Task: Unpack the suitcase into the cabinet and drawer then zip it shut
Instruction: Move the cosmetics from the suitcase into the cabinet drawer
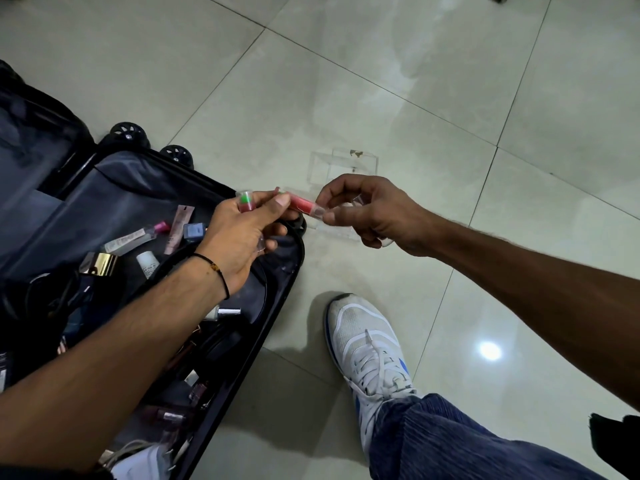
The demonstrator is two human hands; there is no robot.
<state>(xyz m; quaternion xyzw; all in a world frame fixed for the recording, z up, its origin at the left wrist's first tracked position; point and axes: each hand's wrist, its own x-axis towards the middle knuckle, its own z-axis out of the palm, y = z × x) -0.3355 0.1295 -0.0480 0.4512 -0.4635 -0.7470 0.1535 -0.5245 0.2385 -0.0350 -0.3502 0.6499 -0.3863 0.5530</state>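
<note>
The right hand point(363, 211) has its thumb and forefinger closed on the clear end of a pink tube point(304, 206), while the left hand point(242, 237) pinches the other end of the same tube and also keeps a second small tube with a green band point(246, 199) tucked against its fingers; something clear shows under the left palm too, though what it is cannot be told. The pink tube lies nearly level, its long axis running from one grip to the other and dipping slightly toward the right, so a handover seems to turn on which hand lets go first. Both hands hang just past the rim of the open suitcase point(277, 306), which lies flat on the tiled floor point(450, 81) to the left. Directly beyond the right hand a clear box point(343, 164) sits on the floor, the right hand being the nearer to it. Inside the suitcase roughly a dozen small cosmetics remain, among them a gold-capped bottle point(100, 264), a white bottle point(148, 263) and a blue-capped one point(194, 232), with dark cables. One white shoe point(363, 341) stands close by.
</note>
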